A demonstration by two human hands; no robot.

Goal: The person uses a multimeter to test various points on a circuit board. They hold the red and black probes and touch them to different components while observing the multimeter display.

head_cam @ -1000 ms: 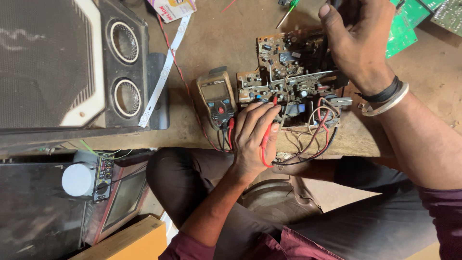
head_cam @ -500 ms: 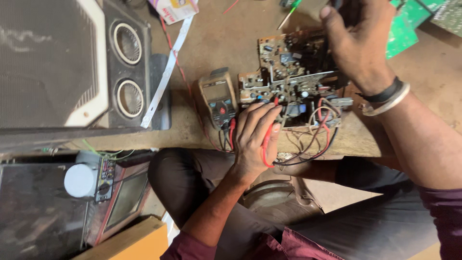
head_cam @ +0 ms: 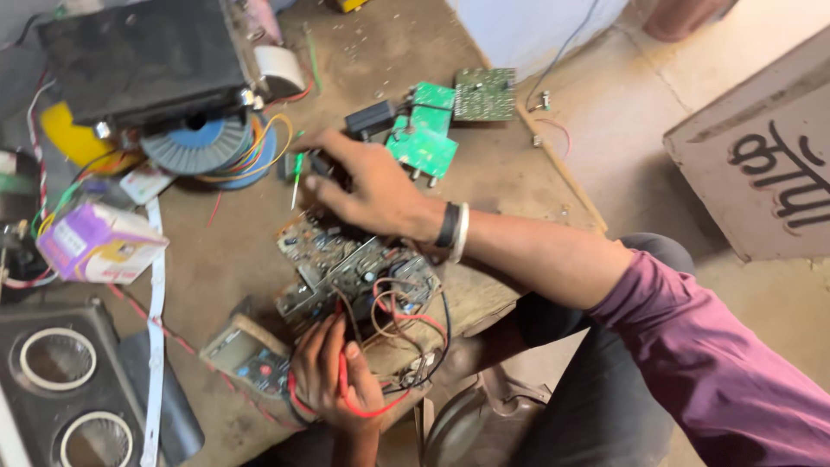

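My left hand (head_cam: 333, 376) rests at the table's near edge, fingers closed on red and black test leads (head_cam: 367, 406), right beside a yellow-cased multimeter (head_cam: 246, 355). Just above it lies a dusty circuit board (head_cam: 346, 268) with a tangle of wires. My right hand (head_cam: 367, 186) stretches out past the board. Its fingers are curled on a small dark part (head_cam: 322, 164) next to a green-handled screwdriver (head_cam: 296, 173). What the dark part is cannot be made out.
Green circuit boards (head_cam: 424, 143) and a black adapter (head_cam: 372, 117) lie beyond my right hand. A blue wire spool (head_cam: 203, 143), black case (head_cam: 143, 56), purple box (head_cam: 99, 246), white strip (head_cam: 156, 303) and speaker (head_cam: 52, 380) crowd the left. The table edge (head_cam: 562, 169) drops to the floor at the right.
The view has swung and widened. My right hand has reached further out, away from the board toward the screwdriver. My left hand stays on the leads by the multimeter.
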